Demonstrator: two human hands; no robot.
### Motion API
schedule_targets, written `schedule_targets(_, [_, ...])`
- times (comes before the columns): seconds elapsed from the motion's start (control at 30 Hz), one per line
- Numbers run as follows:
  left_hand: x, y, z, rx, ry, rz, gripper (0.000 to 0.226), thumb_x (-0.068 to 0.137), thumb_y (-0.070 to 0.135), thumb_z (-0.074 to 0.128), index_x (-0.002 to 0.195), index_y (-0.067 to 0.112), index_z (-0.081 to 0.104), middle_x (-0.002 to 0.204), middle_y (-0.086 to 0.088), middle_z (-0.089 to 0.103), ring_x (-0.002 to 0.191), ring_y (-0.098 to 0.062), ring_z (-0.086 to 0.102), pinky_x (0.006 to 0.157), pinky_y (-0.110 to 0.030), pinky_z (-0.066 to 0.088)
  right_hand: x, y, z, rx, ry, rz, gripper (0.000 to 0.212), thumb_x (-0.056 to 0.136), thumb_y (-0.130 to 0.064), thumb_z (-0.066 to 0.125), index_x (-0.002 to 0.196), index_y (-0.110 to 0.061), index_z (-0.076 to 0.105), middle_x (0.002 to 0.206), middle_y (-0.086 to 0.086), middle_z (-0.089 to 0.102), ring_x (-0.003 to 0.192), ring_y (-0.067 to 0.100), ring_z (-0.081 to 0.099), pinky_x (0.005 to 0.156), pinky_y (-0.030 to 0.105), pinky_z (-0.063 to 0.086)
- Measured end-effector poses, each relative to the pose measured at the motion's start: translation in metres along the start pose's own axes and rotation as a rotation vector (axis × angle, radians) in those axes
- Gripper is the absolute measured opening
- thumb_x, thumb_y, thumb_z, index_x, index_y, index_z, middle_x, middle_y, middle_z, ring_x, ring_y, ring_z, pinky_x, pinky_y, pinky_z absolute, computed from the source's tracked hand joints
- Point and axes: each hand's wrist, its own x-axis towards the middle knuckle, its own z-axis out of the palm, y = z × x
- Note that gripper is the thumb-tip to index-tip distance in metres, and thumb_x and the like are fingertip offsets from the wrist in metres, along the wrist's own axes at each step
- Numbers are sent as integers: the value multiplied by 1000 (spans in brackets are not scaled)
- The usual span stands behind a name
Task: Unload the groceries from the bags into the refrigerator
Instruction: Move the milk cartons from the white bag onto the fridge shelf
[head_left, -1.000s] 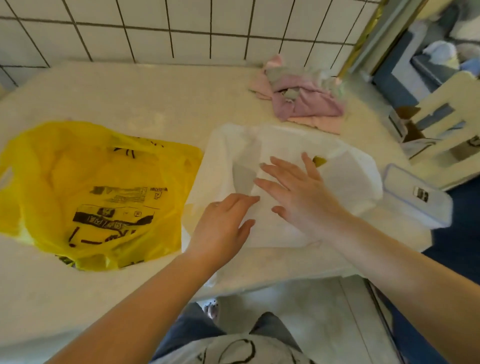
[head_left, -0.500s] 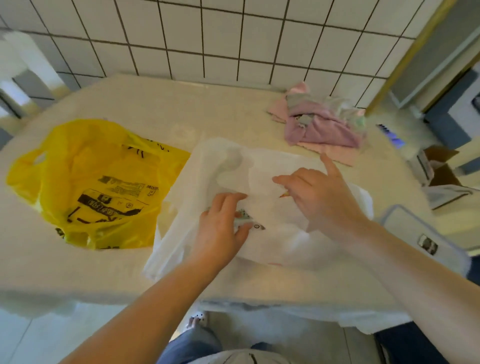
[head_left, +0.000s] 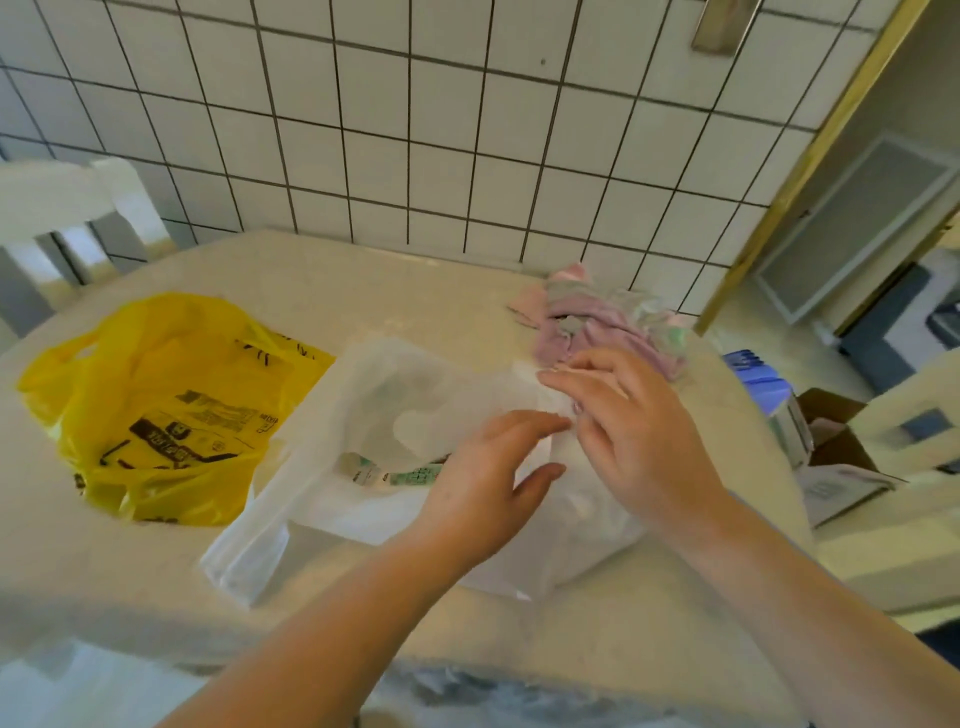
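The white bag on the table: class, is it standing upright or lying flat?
Lying flat. The white bag is spread across the table, with packaged items showing inside and both hands at its top layer.

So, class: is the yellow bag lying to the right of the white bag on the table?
No: the yellow bag lies to the left of the white bag, beside it on the table.

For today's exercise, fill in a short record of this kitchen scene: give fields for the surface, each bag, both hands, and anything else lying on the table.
Surface: pale table against a tiled wall
Yellow bag: yellow bag, left side, untouched
White bag: white bag, centre, a packet with green print showing at its opening
Left hand: left hand on the white bag, fingers relaxed
Right hand: right hand at the bag's far edge; grip unclear
Other: pink cloths near the wall
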Motion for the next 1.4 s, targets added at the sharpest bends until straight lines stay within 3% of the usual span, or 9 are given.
schedule_targets(0.27, [-14, -40, 3, 271, -92, 203, 37, 80, 11, 67, 117, 15, 64, 120, -3, 64, 107, -21, 62, 83, -38, 54, -9, 11, 12, -271, -719, 181, 45, 99, -22, 37, 142, -36, 31, 136, -10, 48, 131, 14, 36, 110, 48, 11])
schedule_targets(0.4, [-17, -71, -8, 390, -94, 58, 28, 86, 25, 59, 113, 25, 66, 132, -2, 56, 127, -25, 47, 97, -52, 42, -9, 15, 23, -412, -684, 221, 40, 98, -41, 32, 138, -36, 34, 128, -11, 55, 117, 13, 51, 111, 50, 17])
schedule_targets(0.53, [-8, -90, -15, 667, -274, -90, 33, 94, 33, 48, 125, 43, 53, 157, -1, 13, 144, -25, -10, 114, -51, -10, 0, 19, 32, -455, -708, 284, 44, 98, -48, 23, 133, -32, 46, 136, -6, 50, 124, 13, 45, 112, 42, 15])
schedule_targets(0.67, [9, -125, -29, 739, -174, -43, 46, 86, 33, 63, 130, 37, 51, 154, -9, 21, 144, -31, -1, 111, -57, -7, 22, 15, 44, -274, -686, 315, 52, 97, -52, 21, 115, -31, 65, 153, -6, 24, 141, 15, 18, 116, 42, 7])
schedule_targets(0.77, [20, -145, -36, 820, -297, -87, 65, 90, 41, 54, 146, 36, 21, 158, -8, -4, 143, -27, -14, 112, -57, -8, 42, 11, 65, -285, -687, 220, 42, 98, -46, 29, 113, -32, 66, 157, -2, 15, 144, 17, 5, 116, 47, -1])
schedule_targets(0.9, [21, -166, -42, 814, -295, -14, 81, 82, 45, 64, 147, 30, 17, 156, -14, 10, 142, -34, 17, 109, -62, 8, 55, 18, 104, -386, -766, 63, 37, 91, -24, 55, 127, -32, 54, 158, 6, 1, 145, 24, -4, 111, 55, -9])
schedule_targets(1.03, [28, -184, -63, 720, -235, 115, 81, 63, 19, 81, 134, 22, 43, 147, -14, 36, 121, -34, 51, 105, -63, 18, 62, 24, 142, -429, -819, -14, 49, 81, -34, 65, 126, -25, 48, 157, 10, 11, 145, 27, 3, 110, 60, -5])
schedule_targets(1.17, [50, -201, -84, 517, -116, 164, 48, 67, 3, 74, 113, 16, 66, 127, -5, 60, 105, -26, 63, 97, -54, 41, 70, 30, 170, -370, -626, -18, 51, 58, -30, 85, 103, -18, 64, 113, 8, 65, 115, 27, 57, 100, 66, 27])
schedule_targets(1.4, [86, -232, -111, 441, -147, 361, 42, 68, 0, 76, 106, 15, 68, 118, -2, 65, 99, -22, 66, 78, -41, 56, 89, 45, 194, -291, -394, -50, 32, 63, -8, 76, 71, -22, 48, 60, -10, 51, 57, 15, 56, 104, 53, 33])
